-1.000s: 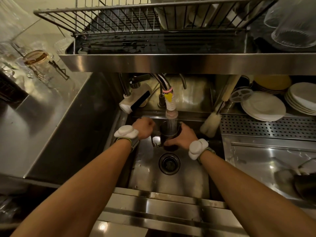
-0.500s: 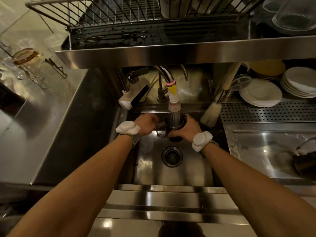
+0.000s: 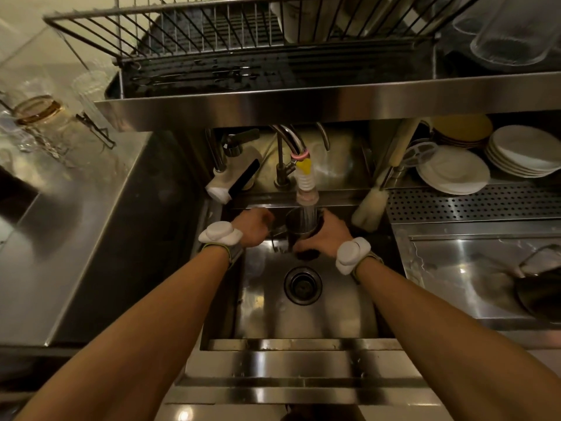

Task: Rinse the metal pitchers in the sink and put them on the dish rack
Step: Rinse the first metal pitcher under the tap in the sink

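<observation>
Two hands: a left hand (image 3: 253, 227) and a right hand (image 3: 326, 235). Two wristbands: a left band (image 3: 220, 233) and a right band (image 3: 352, 253). One pitcher (image 3: 299, 226) is under the water; a dark vessel (image 3: 537, 293) at the right edge may be a second. One sink (image 3: 303, 320), one drain (image 3: 302, 285), one rack (image 3: 212, 34), one brush (image 3: 368, 208). Three plate stacks: a front stack (image 3: 452, 170), a right stack (image 3: 522, 153) and a yellow stack (image 3: 463, 129). The glasses (image 3: 91, 86) on the left are too blurred to count.

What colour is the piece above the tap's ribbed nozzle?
The piece is yellow; the head view shows it best.
</observation>
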A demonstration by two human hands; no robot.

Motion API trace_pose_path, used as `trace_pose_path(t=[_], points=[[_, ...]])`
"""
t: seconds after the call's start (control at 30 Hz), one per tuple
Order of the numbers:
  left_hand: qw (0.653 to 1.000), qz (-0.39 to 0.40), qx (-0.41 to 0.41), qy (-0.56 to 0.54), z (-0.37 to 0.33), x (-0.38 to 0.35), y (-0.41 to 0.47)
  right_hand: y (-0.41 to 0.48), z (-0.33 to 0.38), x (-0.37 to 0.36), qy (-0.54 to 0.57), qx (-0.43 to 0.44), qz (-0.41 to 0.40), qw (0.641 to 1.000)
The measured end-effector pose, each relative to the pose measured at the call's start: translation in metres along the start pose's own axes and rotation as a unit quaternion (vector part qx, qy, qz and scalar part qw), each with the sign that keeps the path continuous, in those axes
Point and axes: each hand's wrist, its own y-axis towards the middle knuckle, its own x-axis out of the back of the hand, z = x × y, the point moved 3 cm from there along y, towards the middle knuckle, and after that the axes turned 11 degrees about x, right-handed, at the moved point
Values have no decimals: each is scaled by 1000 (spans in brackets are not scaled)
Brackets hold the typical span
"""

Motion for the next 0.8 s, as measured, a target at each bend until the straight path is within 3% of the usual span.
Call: trace_pose_path(t=[0.07,0.17,0.27,0.43,0.6,0.8], points=[[1000,8,-3,-7,-4,1,-1,2,-2,1,3,-9,7,1000],[999,20,3,-40,-8,3,0,4,-5,4,16,-22,-45,999],[995,66,13,-72,-11,1,1,4,-2,2,8,-14,-6,1000],[986,112,-5,-125,-22,-11,4,2,-7,4,29,-23,-33,999],[983,98,-13,-157,-29,-8,4,4,-14,8,49,-33,-1,998],[999,8,-25,-37,-32,1,-2,-6,-26,19,21,-58,51,997]])
